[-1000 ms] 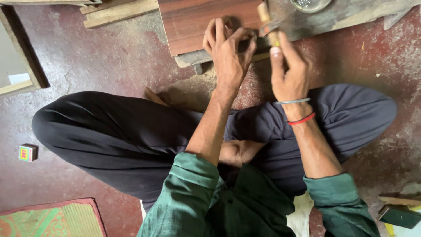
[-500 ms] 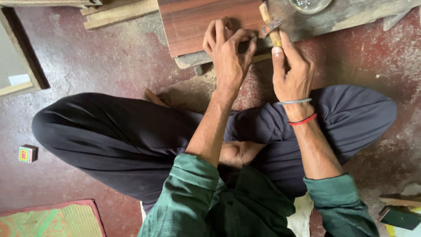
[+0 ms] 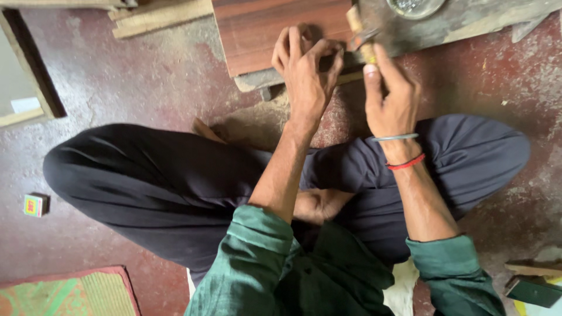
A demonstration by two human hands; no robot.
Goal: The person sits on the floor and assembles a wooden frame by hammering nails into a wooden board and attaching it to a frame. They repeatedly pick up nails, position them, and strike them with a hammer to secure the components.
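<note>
Dusty red floor (image 3: 117,93) | left hand (image 3: 307,73) pressing smooth board (image 3: 275,29) | right hand (image 3: 392,99) seemingly holds wooden handle (image 3: 362,36)

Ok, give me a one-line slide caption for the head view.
Seated cross-legged on a red floor, a person steadies a reddish-brown wooden board with the left hand while the right hand grips a wooden-handled tool.

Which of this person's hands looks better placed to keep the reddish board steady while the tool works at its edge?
The left hand, probably. It already lies spread on the reddish-brown board near its edge, fingers curled on it. The right hand is closed round a wooden-handled tool beside the board, so it is busy.
</note>
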